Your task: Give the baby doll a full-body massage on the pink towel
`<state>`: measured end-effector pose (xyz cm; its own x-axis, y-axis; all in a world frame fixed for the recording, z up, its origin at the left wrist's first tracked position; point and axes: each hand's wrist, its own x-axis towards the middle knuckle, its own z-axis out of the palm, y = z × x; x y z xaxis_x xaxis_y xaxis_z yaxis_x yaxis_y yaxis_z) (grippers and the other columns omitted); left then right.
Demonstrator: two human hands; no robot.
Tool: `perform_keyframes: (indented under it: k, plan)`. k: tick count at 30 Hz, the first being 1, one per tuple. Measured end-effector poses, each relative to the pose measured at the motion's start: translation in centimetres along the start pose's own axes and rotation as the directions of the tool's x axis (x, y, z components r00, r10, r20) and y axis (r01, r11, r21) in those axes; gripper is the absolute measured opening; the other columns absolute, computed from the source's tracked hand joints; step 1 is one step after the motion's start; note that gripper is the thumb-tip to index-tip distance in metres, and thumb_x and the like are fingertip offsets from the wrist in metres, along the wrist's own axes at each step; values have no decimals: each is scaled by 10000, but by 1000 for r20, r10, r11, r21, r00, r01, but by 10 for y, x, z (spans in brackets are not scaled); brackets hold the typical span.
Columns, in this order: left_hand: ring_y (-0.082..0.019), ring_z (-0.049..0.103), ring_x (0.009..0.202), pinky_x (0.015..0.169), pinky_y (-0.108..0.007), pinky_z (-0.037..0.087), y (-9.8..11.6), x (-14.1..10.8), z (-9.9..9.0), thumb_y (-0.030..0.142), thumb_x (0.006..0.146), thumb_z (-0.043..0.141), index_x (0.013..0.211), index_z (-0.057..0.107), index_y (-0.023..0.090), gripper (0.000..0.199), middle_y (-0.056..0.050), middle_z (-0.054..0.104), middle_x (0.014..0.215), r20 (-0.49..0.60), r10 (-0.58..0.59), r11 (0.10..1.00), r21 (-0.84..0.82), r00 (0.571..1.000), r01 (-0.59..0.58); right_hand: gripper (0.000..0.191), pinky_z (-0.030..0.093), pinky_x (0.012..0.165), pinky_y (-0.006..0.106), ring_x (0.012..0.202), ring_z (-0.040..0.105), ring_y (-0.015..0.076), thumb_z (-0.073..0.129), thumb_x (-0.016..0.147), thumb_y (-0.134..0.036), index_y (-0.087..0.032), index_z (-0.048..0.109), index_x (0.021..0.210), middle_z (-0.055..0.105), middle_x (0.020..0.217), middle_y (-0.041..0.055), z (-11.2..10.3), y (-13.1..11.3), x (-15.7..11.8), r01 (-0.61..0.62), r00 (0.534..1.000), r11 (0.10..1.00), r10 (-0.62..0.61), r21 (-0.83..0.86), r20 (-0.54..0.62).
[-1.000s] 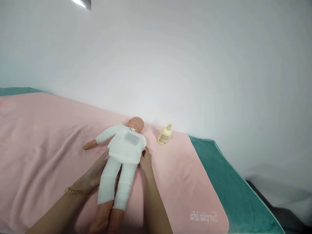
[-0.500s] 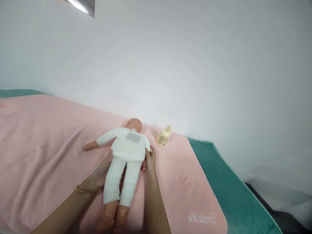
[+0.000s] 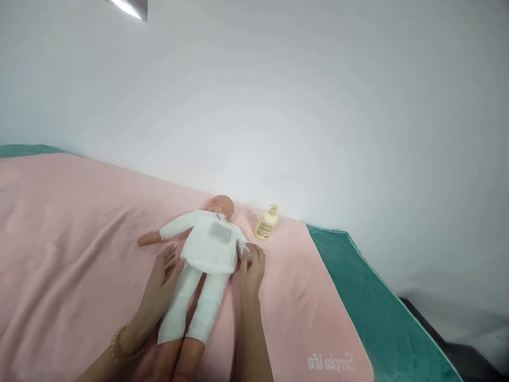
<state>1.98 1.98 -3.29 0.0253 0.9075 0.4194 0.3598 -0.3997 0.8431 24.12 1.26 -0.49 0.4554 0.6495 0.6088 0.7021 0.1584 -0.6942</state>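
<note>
A baby doll (image 3: 209,254) with a white cloth body lies on a pink blanket (image 3: 310,297), its bald head pointing away from me. A grey rectangular patch is on its torso. Beside the doll's hip on the left is my left hand (image 3: 163,278), fingers spread, the thumb close to the white cloth. My right hand (image 3: 252,268) is at the doll's arm on the right, with fingers curled around the white sleeve. The doll's hand on that side is hidden. Its other arm stretches out to the left.
A cream pump bottle (image 3: 266,224) stands on the blanket to the right of the doll's head. Teal fabric (image 3: 366,286) shows along the blanket's right side. A white wall (image 3: 278,106) rises behind.
My left hand has come off the doll's side and opened. My right hand has shifted to the doll's arm, which has lifted outward. The doll's torso has tilted slightly, and its legs now point farther left.
</note>
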Motion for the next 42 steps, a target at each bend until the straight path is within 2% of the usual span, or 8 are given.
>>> perform_keyframes:
  k: [3,6,8,11,19,31,38,42]
  plan:
    - [-316,541,1227,963,-515,500,4,11,-7,381,973,456,1332,472,242,385,-119,583,1310,-69,99,994,47,993,-96,341,451,940,403,1060,584,237,398,992,-350,-226,716,1010,637,1077,100,6,-12,-23,116,991,989,-121,95,51]
    - [-282,563,1157,1012,-480,439,12,23,-12,309,961,466,1060,658,246,224,-62,679,1141,105,404,907,82,909,-413,334,453,903,389,991,595,227,408,993,-323,-245,730,953,644,991,75,9,-20,-37,176,971,975,-195,139,140]
    - [-254,589,1085,976,-437,447,15,30,-11,301,966,459,1001,687,247,237,-45,703,1069,238,446,874,91,863,-477,332,453,883,376,980,589,223,413,993,-310,-245,733,934,644,963,70,11,-21,-39,172,962,973,-199,153,187]
    - [-241,604,1018,942,-415,447,15,39,-6,356,976,451,965,696,233,275,-43,711,1028,364,367,889,132,856,-438,310,454,856,352,947,586,212,444,984,-294,-240,730,879,641,923,58,16,-22,-37,125,950,980,-163,155,265]
    - [-244,595,892,846,-391,444,7,47,0,403,964,451,786,664,217,334,-38,683,844,431,242,911,208,869,-357,237,449,850,334,911,576,201,524,937,-227,-222,721,806,648,855,38,33,-18,-32,61,897,986,-122,154,425]
    - [-220,564,1052,983,-399,403,6,49,3,370,1000,417,986,674,205,306,-39,678,1055,348,302,941,36,887,-335,242,402,997,398,1132,527,225,485,969,-278,-243,709,1056,602,1157,75,28,-20,-38,140,937,982,-174,130,303]
    - [-236,582,937,887,-408,446,0,57,9,376,982,440,877,678,188,320,-46,686,915,427,238,938,131,873,-320,239,429,935,381,1004,572,215,488,978,-285,-227,714,925,659,1000,53,36,-23,-32,78,912,991,-116,111,393]
    - [-229,585,911,861,-403,451,4,60,9,366,986,432,857,678,192,328,-44,681,898,413,296,916,133,861,-379,241,440,955,382,1038,572,212,471,973,-255,-224,710,959,645,1036,64,35,-21,-35,89,933,987,-129,132,337]
